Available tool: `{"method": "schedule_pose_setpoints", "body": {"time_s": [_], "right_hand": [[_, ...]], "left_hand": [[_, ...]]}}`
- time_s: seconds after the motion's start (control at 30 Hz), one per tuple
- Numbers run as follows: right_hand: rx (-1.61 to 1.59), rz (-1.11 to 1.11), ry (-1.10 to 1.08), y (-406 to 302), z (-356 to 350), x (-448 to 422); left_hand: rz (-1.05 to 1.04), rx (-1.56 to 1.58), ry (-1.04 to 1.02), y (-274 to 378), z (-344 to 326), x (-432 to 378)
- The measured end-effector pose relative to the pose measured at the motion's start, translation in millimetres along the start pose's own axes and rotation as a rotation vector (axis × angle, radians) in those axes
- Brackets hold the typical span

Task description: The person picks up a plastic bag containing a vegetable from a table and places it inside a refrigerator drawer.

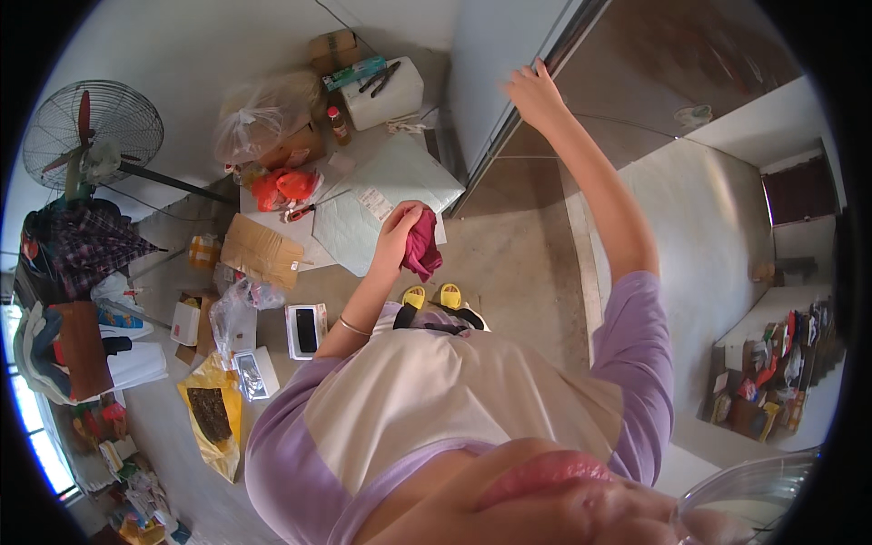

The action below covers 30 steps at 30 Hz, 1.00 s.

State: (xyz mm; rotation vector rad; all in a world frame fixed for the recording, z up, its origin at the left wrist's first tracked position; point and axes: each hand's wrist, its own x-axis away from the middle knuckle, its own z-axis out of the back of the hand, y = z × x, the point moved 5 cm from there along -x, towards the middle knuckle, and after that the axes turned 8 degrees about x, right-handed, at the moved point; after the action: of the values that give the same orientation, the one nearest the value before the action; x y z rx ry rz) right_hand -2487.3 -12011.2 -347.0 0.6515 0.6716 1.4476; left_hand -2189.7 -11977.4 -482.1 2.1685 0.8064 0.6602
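My left hand (398,228) grips a crumpled magenta cloth (422,246) in front of my body. Below that hand, a large pale padded mailing bag (402,174) with a printed label lies on the floor. High on the right, my right hand (535,95) is raised against the dark frame (507,126) between a pale upright panel (484,75) and a glossy brown panel (633,75). Its fingers are apart and slightly blurred, and I see nothing held in them. Whether they press on the frame is unclear. My feet wear yellow slippers (449,296).
At the left stand a pedestal fan (92,136) and a plaid umbrella (88,245). Around the floor lie a cardboard box (262,251), a boxed phone (306,332), a red-handled screwdriver (300,213), a red plastic bag (283,189) and a yellow bag (214,415). Pliers (380,78) rest on a white container (388,99).
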Motion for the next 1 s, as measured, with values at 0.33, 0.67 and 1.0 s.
{"method": "schedule_pose_setpoints", "body": {"time_s": [0.33, 0.67, 1.0], "right_hand": [[0.103, -0.061, -0.138, -9.6, -23.2, -7.1], [-1.019, -0.705, 0.795, 38.1, 137.3, 257.5], [-0.404, -1.738, 0.944, 82.1, 21.7, 447.6]], "left_hand": [[0.057, -0.110, -0.060, -16.4, 3.5, -9.2], [0.247, -0.248, -0.241, -47.6, -23.9, -44.1], [0.287, -0.476, -0.696, -95.9, -144.1, -70.2]]}}
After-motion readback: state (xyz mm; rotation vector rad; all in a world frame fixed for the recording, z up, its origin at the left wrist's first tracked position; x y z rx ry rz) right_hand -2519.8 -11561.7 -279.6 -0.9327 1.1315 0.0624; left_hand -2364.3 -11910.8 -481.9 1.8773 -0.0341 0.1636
